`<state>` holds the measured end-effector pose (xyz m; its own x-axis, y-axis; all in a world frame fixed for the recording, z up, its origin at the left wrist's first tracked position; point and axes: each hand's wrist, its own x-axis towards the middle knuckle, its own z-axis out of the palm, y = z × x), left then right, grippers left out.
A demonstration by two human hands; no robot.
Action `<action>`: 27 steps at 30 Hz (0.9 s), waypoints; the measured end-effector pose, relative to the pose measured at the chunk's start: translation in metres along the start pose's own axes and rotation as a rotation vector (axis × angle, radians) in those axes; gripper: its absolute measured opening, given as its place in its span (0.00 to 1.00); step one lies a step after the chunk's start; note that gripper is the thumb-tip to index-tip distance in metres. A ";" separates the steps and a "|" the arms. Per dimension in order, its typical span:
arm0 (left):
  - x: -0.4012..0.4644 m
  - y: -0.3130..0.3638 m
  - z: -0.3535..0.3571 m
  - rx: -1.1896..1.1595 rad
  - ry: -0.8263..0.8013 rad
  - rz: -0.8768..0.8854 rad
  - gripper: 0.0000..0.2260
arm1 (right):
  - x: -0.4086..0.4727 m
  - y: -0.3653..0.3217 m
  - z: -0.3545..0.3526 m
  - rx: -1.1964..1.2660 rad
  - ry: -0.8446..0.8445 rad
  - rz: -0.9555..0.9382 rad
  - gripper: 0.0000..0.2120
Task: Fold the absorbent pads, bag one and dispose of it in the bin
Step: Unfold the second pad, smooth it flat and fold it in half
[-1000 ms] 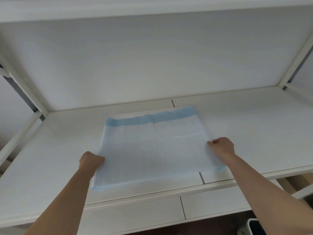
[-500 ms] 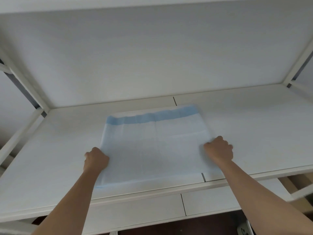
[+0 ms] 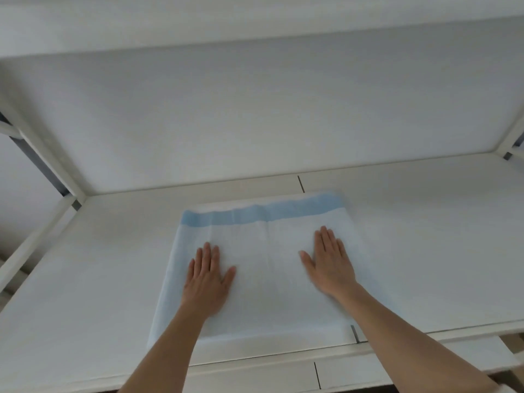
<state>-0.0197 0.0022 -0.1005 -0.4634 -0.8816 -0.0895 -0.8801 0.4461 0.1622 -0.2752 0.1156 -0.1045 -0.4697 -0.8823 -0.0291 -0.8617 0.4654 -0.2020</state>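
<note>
Pale blue and white, the pad (image 3: pixel 263 268) lies flat on the shelf (image 3: pixel 439 251) under two bare hands. The left hand (image 3: pixel 208 279) rests palm down on the pad's left half, fingers straight and close together, thumb spread toward the middle. The right hand (image 3: pixel 330 265) rests palm down on the pad's right half, fingers likewise straight, thumb pointing toward the left hand; its outline is slightly blurred. Neither hand grips anything: both lie open and flat on the pad, apart from each other, with bare pad between them. Both forearms cross the shelf's near edge to reach the pad.

The pad sits at the middle of the shelf, its near edge just inside the shelf's near edge, its far edge short of the shelf's back edge. A darker blue band (image 3: pixel 263 212) runs along the pad's far edge. Faint creases cross the pad's middle.

The shelf is white, with a narrow seam running front to back, partly hidden under the pad. A white back panel (image 3: pixel 255 109) rises behind the shelf, and white frame posts (image 3: pixel 42 154) stand at the shelf's back corners.
</note>
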 end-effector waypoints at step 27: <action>0.084 0.044 -0.002 0.001 0.018 0.193 0.26 | 0.074 -0.079 0.017 0.060 0.010 -0.265 0.26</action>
<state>-0.0973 -0.0520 -0.0989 -0.6215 -0.7824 -0.0397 -0.7755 0.6071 0.1733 -0.2380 0.0125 -0.1074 -0.2314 -0.9720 0.0420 -0.9422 0.2131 -0.2585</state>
